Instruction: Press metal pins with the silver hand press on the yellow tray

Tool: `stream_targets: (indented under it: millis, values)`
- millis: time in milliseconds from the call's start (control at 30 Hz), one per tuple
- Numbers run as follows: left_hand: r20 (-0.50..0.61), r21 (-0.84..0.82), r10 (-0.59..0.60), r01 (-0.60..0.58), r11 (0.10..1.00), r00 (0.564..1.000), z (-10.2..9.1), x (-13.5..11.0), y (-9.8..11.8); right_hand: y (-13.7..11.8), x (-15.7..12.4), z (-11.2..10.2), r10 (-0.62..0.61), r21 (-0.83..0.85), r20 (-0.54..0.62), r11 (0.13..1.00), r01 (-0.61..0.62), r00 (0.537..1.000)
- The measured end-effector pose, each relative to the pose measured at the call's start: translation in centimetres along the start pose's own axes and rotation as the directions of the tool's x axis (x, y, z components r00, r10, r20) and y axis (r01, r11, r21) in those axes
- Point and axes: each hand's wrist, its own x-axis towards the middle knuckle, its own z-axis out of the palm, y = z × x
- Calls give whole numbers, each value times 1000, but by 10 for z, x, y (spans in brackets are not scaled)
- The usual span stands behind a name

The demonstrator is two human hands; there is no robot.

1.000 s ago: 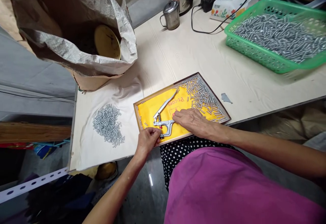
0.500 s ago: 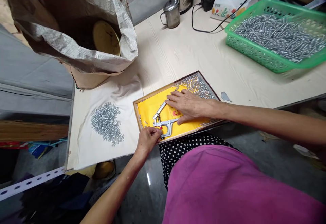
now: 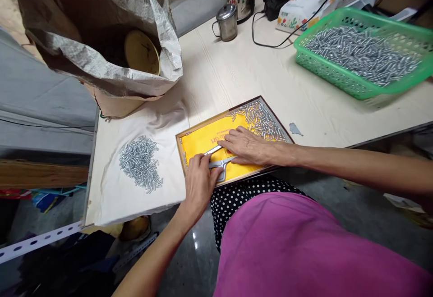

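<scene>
I've got a clear lane across the table [image 3: 230, 71] between tray [image 3: 203, 123] and cup [image 3: 227, 24], but that big sack [image 3: 98, 69] blocks the left.

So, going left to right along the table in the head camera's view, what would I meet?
Pile of metal bits → left hand → pliers → right hand → grey scrap → green basket.

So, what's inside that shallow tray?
Short metal rods, a yellow printed sheet and gray hand-press pliers. The left grip and right grip hide parts of the pliers and whatever lies beneath.
</scene>
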Motion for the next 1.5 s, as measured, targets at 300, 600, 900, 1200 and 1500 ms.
stream_targets:
  millis: [300, 600, 900, 1200, 1500]
  values:
    - [313, 282, 167, -259, 924, 935, -1, 38, 19, -7, -9, 0, 143, -53, 0, 988, -142, 990]
    - [340, 300, 191, -299, 906, 921, 5, 27, 22, -27, -19, 19, 117, 42, 15, 992, -118, 993]
    - [83, 160, 179, -191, 968, 980, -4, 29, 4, -18, -30, 10, 167, 81, -176, 985, -154, 970]
    - [223, 80, -342, 333, 940, 913, -17, 0, -12, -35, -32, 23, 194, 144, -131, 974, -174, 972]
    - [328, 209, -213, 150, 966, 920, -16, 3, -4, -32, -27, 49, 111, 73, -247, 993, -96, 963]
